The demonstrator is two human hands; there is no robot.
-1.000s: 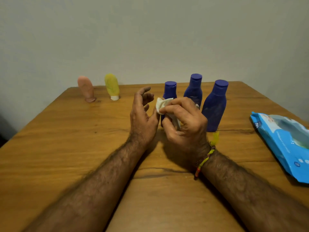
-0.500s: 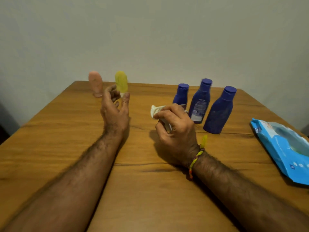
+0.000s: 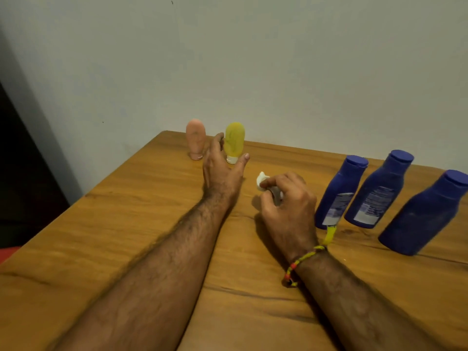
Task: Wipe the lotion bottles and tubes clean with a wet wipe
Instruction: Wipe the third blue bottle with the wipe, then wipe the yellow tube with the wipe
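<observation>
Head view: a person reaches both bare arms across a wooden counter set against a pale wall. The left hand stretches toward the far edge, fingers and thumb spread and loose, holding nothing; its fingertips sit just in front of a yellow tube, and whether they touch it cannot be told. The yellow tube stands upright on its white cap, with a pink tube also cap-down just to its left, both near the counter's back edge by the wall.

The right hand hovers near the counter's middle, fingers curled around a crumpled white wipe, a wad of which pokes out past the fingertips. A braided yellow-and-red bracelet circles the right wrist, its yellow tassel trailing toward the bottles.

Three blue bottles stand to the right of that hand, capped and untouched: the nearest bottle just beside the knuckles with its label showing, the middle bottle behind it, also label-side out, and the right bottle close to the frame's edge.
</observation>
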